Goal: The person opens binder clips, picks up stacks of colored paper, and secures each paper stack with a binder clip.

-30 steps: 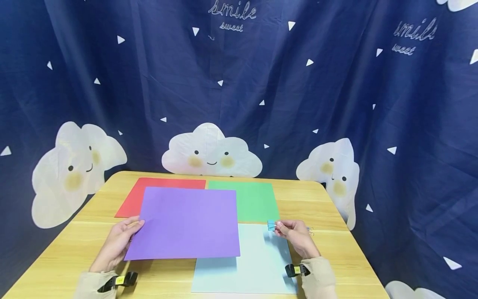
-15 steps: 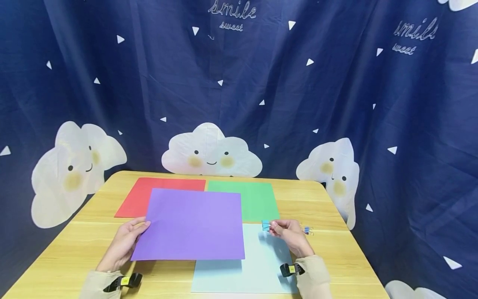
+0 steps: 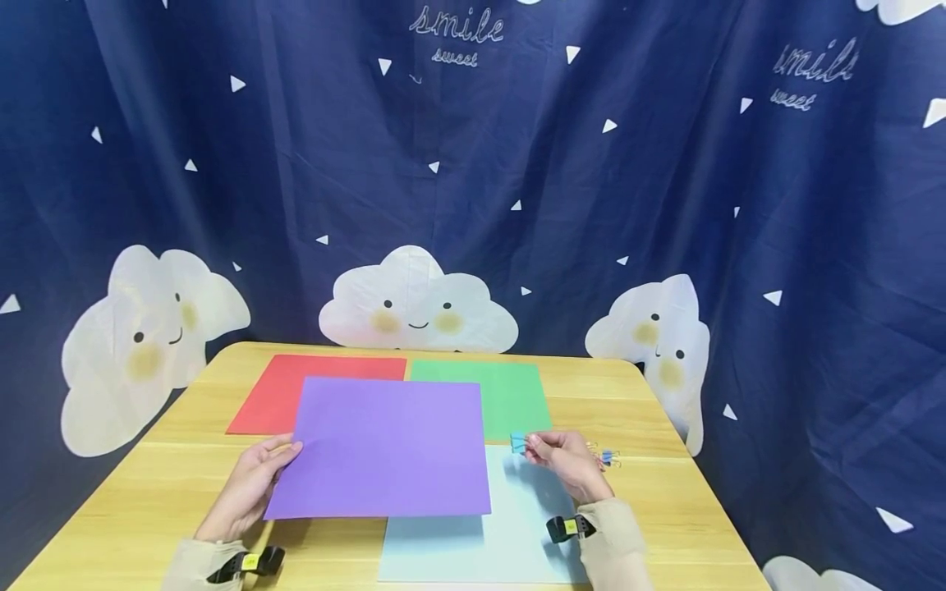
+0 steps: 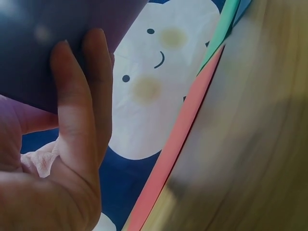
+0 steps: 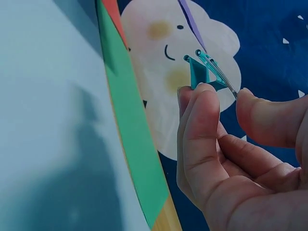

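My left hand (image 3: 254, 484) grips a purple sheet (image 3: 392, 447) by its left edge, thumb on top and fingers (image 4: 72, 96) underneath. The sheet is raised off the table, tilted, and partly covers the red, green and light blue sheets. To the right, my right hand (image 3: 572, 464) pinches a teal binder clip (image 3: 518, 443) between thumb and fingers. In the right wrist view the clip (image 5: 199, 72) points away from the hand, with the thumb on a wire handle. It hangs over the light blue sheet (image 3: 480, 554), apart from the purple one.
On the wooden table (image 3: 332, 558) lie a red sheet (image 3: 259, 402) at back left and a green sheet (image 3: 517, 398) at back centre. More binder clips (image 3: 609, 458) lie behind my right hand, partly hidden. A dark blue curtain (image 3: 355, 131) hangs behind the table.
The purple sheet has moved right with my left hand. My right hand and the teal binder clip have shifted left toward it, uncovering more of the other clips on the table.
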`<state>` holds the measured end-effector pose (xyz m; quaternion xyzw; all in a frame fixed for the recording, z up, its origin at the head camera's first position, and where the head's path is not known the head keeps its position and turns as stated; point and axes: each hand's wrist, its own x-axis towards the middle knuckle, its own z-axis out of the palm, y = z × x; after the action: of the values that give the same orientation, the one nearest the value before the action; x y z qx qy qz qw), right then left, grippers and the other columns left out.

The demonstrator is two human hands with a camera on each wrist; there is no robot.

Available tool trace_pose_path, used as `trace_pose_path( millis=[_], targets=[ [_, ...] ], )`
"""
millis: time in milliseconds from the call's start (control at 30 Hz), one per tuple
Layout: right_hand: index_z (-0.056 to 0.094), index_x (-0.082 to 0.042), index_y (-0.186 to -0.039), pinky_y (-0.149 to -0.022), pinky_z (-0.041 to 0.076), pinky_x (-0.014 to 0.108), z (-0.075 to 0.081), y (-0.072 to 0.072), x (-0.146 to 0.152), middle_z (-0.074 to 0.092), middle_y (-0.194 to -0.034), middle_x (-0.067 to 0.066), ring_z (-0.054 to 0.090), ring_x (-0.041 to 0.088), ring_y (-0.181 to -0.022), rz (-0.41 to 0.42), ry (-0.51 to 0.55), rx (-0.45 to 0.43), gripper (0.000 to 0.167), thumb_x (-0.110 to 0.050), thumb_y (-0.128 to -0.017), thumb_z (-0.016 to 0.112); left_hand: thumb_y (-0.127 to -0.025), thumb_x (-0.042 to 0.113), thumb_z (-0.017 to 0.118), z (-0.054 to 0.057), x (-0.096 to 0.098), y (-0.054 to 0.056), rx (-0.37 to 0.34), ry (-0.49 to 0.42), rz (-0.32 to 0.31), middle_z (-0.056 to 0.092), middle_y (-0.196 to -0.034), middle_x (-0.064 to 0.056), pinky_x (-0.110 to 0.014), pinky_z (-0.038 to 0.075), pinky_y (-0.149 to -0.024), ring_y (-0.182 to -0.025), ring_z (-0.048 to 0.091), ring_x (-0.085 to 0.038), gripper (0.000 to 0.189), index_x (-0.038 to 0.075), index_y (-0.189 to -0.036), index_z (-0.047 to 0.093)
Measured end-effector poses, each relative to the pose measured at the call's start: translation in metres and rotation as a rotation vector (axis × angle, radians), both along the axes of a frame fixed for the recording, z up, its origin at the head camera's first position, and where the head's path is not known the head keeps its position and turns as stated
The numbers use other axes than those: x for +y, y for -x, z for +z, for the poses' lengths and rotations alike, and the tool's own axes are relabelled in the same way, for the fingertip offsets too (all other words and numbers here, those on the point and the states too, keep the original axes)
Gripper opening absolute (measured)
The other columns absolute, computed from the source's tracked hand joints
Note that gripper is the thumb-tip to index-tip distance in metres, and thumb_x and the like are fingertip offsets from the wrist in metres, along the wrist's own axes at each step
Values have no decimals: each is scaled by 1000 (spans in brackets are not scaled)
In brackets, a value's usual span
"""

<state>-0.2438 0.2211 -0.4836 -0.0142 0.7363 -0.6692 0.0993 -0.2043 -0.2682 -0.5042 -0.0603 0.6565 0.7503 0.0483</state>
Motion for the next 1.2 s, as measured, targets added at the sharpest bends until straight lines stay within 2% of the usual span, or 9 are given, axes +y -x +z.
trace_pose_path(
  millis=[200, 333, 467, 567, 733, 1000, 1200],
  targets=[
    [59, 22, -126, -78, 61, 18, 1, 6, -5, 75, -100, 14, 68, 8, -83, 14, 12, -7, 33, -4, -106, 55, -106, 17, 59, -3, 6, 0, -9, -15, -3, 69, -80, 12, -22, 61, -64, -71, 66, -3, 17, 10, -121, 53],
    [58, 23, -127, -79, 61, 18, 2, 9, -8, 74, -101, 16, 67, 7, -83, 25, 24, -11, 34, -4, -106, 54, -106, 18, 58, -5, 9, 0, -25, -17, -14, 70, -81, 12, -23, 63, -67, -72, 67, -3, 31, 3, -131, 47],
    [57, 25, -126, -78, 61, 18, 2, 13, -9, 74, -97, 12, 67, 7, -81, 29, 42, -13, 34, -3, -106, 54, -106, 17, 58, -7, 13, -1, -21, -16, -11, 66, -79, 14, -21, 61, -65, -69, 63, 0, 42, -3, -139, 40],
    [57, 26, -125, -77, 61, 18, 1, 16, -10, 73, -94, 9, 67, 7, -81, 33, 52, -17, 34, -1, -105, 54, -105, 15, 58, -9, 14, -2, -12, -22, 6, 63, -76, 15, -20, 60, -62, -66, 59, 2, 36, 0, -134, 43],
    [55, 28, -125, -75, 60, 17, -2, 18, -12, 73, -90, 6, 67, 7, -80, 51, 53, -12, 35, -1, -105, 54, -106, 15, 58, -10, 15, -2, -10, -35, 6, 66, -76, 14, -23, 61, -63, -67, 63, 0, 30, 3, -130, 46],
    [55, 27, -125, -72, 59, 16, -3, 19, -15, 73, -85, 3, 66, 7, -77, 52, 58, -25, 36, -2, -106, 54, -107, 18, 56, -8, 14, 3, -30, -30, -16, 73, -86, 10, -26, 64, -70, -76, 70, -5, 49, -5, -144, 34],
    [53, 29, -126, -69, 58, 15, -3, 20, -15, 72, -83, 3, 65, 6, -76, 48, 73, -31, 36, -1, -105, 53, -107, 19, 57, -7, 16, 4, -23, -4, -20, 71, -84, 11, -25, 64, -70, -75, 68, -3, 59, -9, -150, 28]
  ],
)
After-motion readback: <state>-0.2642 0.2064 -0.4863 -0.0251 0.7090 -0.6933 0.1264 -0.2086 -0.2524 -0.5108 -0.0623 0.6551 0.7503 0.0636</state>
